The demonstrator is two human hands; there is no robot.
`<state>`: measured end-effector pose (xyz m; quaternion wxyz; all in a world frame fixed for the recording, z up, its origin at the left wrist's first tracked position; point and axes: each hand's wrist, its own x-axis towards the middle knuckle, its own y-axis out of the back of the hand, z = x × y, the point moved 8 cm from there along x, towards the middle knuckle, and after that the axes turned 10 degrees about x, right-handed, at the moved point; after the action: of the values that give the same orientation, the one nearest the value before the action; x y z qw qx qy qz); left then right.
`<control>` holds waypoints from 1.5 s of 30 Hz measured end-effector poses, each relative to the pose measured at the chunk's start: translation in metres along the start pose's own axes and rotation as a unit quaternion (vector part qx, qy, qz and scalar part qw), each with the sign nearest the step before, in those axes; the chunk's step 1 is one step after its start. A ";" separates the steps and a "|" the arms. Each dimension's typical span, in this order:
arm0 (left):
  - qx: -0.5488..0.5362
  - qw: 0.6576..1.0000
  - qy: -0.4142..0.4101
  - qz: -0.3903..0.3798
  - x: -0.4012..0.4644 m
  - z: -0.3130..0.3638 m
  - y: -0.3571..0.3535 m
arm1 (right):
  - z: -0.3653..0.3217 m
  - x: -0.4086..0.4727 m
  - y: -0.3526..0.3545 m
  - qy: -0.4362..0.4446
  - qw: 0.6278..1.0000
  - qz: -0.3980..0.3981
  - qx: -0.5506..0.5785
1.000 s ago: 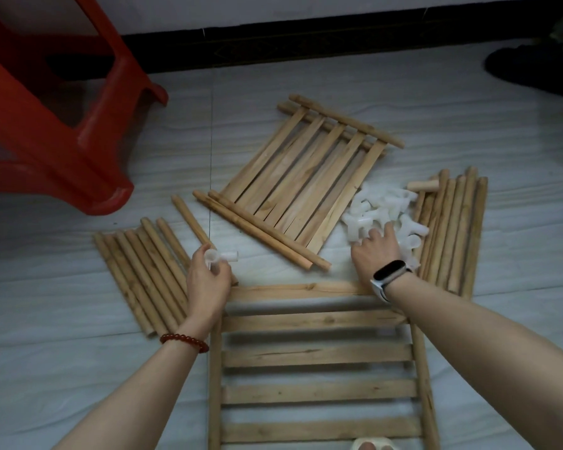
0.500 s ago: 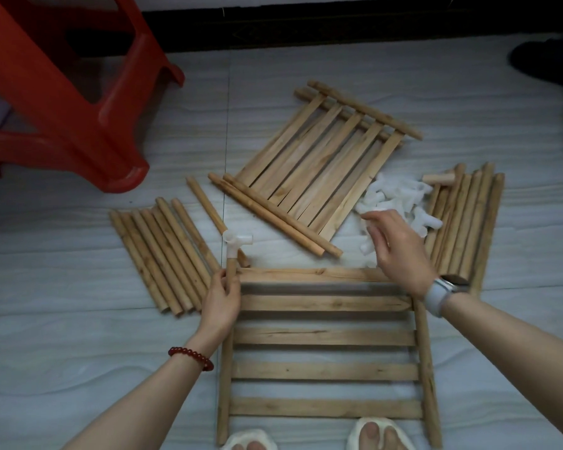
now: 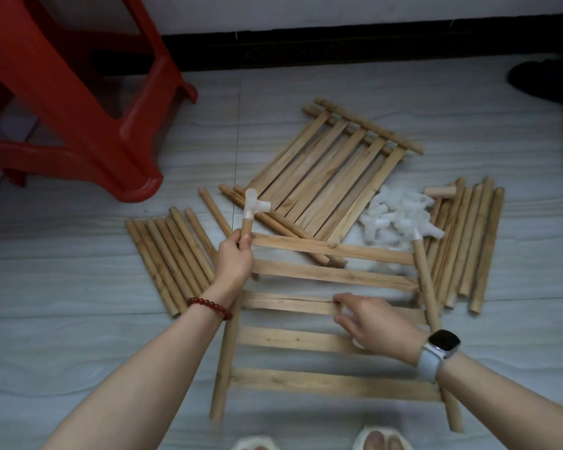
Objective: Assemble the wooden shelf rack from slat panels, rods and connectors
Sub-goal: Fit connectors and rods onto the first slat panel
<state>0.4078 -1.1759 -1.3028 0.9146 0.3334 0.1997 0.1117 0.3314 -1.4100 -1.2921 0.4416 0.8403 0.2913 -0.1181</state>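
Observation:
A wooden slat panel (image 3: 325, 381) lies before me, its far end tilted up off the floor. My left hand (image 3: 234, 259) grips the panel's left side rod just below a white plastic connector (image 3: 253, 204) fitted on its top end. A second white connector (image 3: 420, 234) sits on the right side rod's top. My right hand (image 3: 374, 321) holds the panel's middle slat, fingers curled over its edge. A second slat panel (image 3: 325, 172) lies flat beyond. The heap of loose white connectors (image 3: 394, 216) rests to its right.
A row of loose rods (image 3: 169, 258) lies at left, another bundle of rods (image 3: 465, 245) at right. A red plastic stool (image 3: 65, 92) stands at the back left. A dark object (image 3: 546, 82) lies at the far right by the wall. My slippered feet (image 3: 322, 441) show at the bottom edge.
My right hand left the connector heap and came back onto the panel's middle slat; a connector now sits on the right rod. The panel's far end has lifted with my left hand.

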 end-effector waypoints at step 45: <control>-0.326 0.889 0.285 -0.146 -0.118 0.045 -0.002 | -0.017 -0.055 0.045 -0.105 0.555 0.197 0.801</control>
<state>0.3225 -1.2427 -1.2386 0.8817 -0.0628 0.4503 0.1260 0.3128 -1.4373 -1.2270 -0.3742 0.8654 -0.1443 -0.3004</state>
